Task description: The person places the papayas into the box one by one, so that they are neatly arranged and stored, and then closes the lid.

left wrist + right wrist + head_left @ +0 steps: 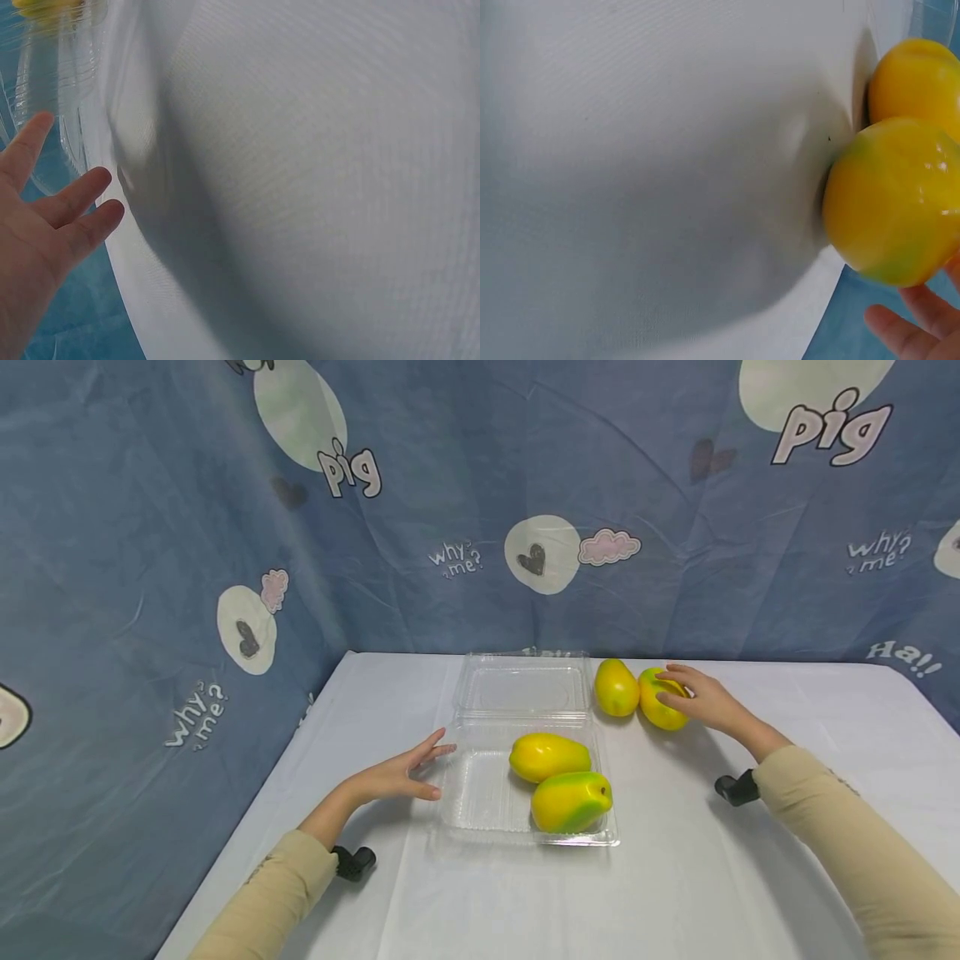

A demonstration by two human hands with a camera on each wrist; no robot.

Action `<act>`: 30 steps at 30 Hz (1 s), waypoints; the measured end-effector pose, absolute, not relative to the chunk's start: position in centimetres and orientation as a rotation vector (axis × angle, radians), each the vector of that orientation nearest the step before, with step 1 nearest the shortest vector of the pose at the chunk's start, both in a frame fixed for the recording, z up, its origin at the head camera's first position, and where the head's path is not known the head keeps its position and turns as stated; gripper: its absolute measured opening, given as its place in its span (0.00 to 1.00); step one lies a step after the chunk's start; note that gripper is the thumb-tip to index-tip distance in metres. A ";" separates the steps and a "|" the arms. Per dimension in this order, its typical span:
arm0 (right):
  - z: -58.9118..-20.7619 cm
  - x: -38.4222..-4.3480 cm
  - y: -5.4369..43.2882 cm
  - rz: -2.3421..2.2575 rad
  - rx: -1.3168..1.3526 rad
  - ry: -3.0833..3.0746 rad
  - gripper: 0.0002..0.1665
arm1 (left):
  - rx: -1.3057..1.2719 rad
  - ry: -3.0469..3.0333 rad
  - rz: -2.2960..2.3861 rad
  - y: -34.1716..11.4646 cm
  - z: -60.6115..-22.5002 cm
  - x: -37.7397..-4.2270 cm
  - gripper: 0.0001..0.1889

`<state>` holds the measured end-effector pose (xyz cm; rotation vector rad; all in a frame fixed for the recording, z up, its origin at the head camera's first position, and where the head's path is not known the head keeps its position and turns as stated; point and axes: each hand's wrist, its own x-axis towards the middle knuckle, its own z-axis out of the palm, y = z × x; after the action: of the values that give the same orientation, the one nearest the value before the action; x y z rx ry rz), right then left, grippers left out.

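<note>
In the head view a clear hinged plastic box [480,793] lies with its lid [525,689] folded back. Two glossy yellow-green papayas, a rear one [550,757] and a front one [572,802], lie side by side in its right half. My left hand [401,775] is at the box's left edge, fingers spread and holding nothing. Beyond the box's right side stand two more: a left papaya [617,688] and a right papaya [663,699]. My right hand [701,697] reaches over the right papaya, its fingers extended along the far side and thumb in front.
A white cloth [487,902] covers the table. Behind and to the left hangs a blue printed curtain [420,602]. Black camera mounts sit at both wrists, the left mount [354,863] and the right mount [737,788], close above the cloth.
</note>
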<state>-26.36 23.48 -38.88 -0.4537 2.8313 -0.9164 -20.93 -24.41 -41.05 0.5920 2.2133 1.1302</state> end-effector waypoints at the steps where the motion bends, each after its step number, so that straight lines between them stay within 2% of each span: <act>1: -38.9 -26.3 23.5 -0.907 -0.457 2.833 0.34 | 0.592 2.214 1.130 -24.4 -41.1 -20.9 0.52; 12: -38.9 -25.7 23.7 -0.690 -0.527 2.938 0.27 | 0.584 2.206 1.137 -24.3 -41.0 -20.9 0.51; 20: -38.3 -25.5 24.1 -0.600 -0.540 2.977 0.28 | 0.577 2.205 1.132 -24.3 -41.0 -21.0 0.52; 30: -38.5 -25.3 25.3 -0.823 -0.625 2.854 0.31 | 0.596 2.202 1.140 -24.4 -41.2 -21.1 0.51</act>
<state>-25.29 25.28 -38.50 -0.6252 2.8539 -0.8228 -21.09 -24.36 -41.15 0.5963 2.2018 1.1402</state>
